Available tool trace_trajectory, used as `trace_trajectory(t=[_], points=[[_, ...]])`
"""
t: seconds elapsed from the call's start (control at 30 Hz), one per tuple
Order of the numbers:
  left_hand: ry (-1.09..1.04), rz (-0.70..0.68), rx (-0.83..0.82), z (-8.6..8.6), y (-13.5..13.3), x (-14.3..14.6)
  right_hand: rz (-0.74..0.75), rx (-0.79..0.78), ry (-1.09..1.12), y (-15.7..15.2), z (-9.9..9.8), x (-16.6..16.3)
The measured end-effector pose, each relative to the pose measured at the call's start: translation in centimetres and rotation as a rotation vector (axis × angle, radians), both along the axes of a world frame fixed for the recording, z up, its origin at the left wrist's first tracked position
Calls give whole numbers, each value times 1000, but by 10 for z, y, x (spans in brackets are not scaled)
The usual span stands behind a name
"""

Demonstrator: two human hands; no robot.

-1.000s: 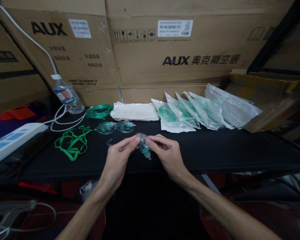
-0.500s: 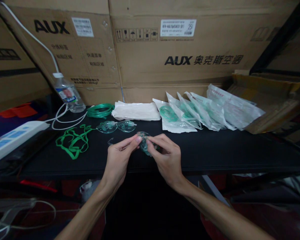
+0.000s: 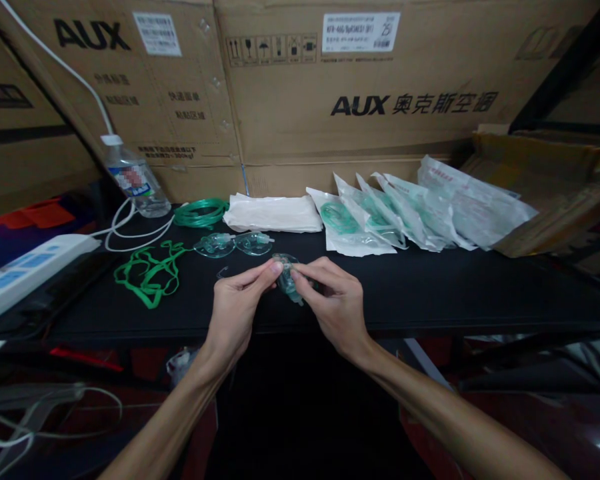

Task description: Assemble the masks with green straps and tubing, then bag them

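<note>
My left hand [image 3: 237,303] and my right hand [image 3: 327,300] meet over the front of the black table [image 3: 430,293]. Both pinch a small clear green plastic mask [image 3: 286,279] between thumb and fingers, held just above the tabletop. Two more clear masks [image 3: 234,244] lie side by side a little behind my hands. A loose green elastic strap [image 3: 147,275] lies to the left, and a coil of green tubing [image 3: 200,213] sits behind it.
Several sealed white pouches [image 3: 395,213] with green tubing lean in a row at the back right, and a flat white pack [image 3: 275,213] lies at the back centre. A water bottle [image 3: 130,179], white cables and a power strip [image 3: 25,270] are at left. Cardboard boxes [image 3: 330,87] form the back wall.
My hands stayed together on the mask and turned it slightly. My right fingers shifted their pinch on it. The view tilted down a little.
</note>
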State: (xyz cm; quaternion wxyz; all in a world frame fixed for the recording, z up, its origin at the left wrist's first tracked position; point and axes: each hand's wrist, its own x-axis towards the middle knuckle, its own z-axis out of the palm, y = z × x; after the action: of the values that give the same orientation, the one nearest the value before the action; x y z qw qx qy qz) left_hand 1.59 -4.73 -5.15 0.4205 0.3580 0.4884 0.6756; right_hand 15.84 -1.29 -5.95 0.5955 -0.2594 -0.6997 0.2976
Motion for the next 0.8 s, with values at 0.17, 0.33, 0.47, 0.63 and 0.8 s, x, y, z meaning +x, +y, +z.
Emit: trace_trajectory(t=[0.17,0.33,0.47,0.63,0.8], points=[[-3,-18,5,1,-2,0,-2,7,-9,0,1,0],[17,12,2,2,-1,0,-12,-13,5,-2,-1,-2],[33,17,-7,1,-1,-2,20,-26,30,-2,-1,-1],[15,-18,-2,1,-2,-6,127,-118,59,1,3,2],[-43,-135,-4,5,-3,-7,332,-350,136,5,8,3]])
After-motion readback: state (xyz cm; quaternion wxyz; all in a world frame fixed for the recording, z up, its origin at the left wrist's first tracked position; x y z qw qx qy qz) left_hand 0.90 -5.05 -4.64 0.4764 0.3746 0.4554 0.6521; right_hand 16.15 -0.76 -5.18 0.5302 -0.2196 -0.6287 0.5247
